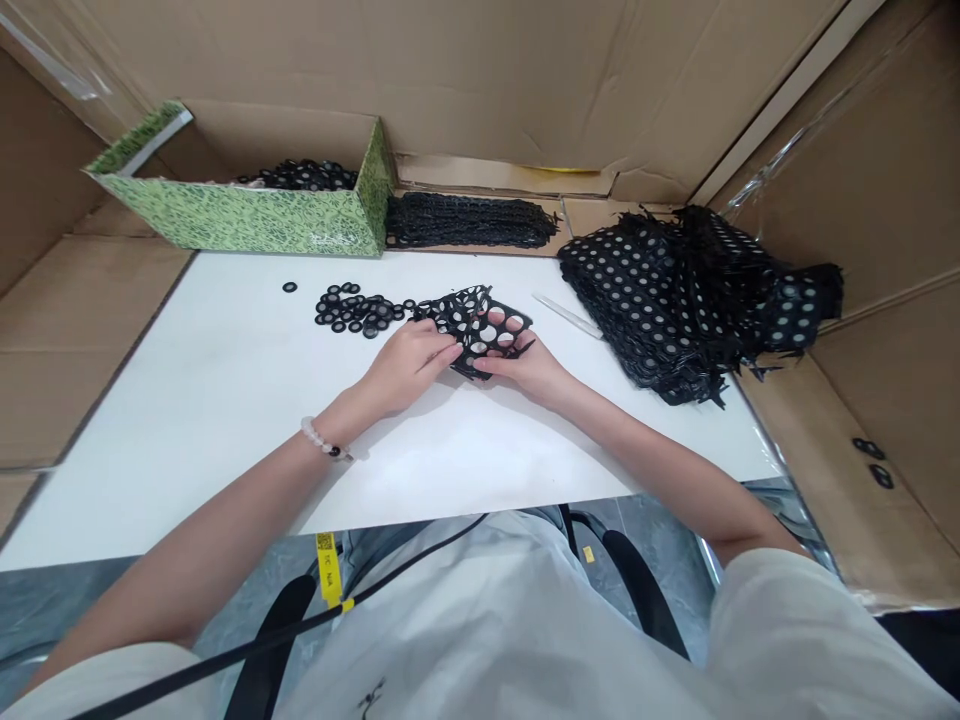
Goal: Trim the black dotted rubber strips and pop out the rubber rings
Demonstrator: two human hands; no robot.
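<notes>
Between my hands, above the white table, is a black perforated sheet [480, 336] with rows of round holes. My right hand [536, 370] grips its right side, thumb in front and fingers behind, with skin showing through some holes. My left hand [411, 362] is closed on the left part of the sheet, its thumb and fingertips pressed together; any small piece between them is hidden. Just left of the sheet lies a loose pile of small black rings [360, 310]. One single black ring [289, 287] sits apart from them.
At the back left stands a green patterned box [262, 215] containing many black rings. Beside it lies a stack of black strips [472, 220]. A heap of black perforated sheets [652, 300] covers the right side, near white tweezers [566, 314]. Cardboard walls [487, 70] enclose the table [225, 430].
</notes>
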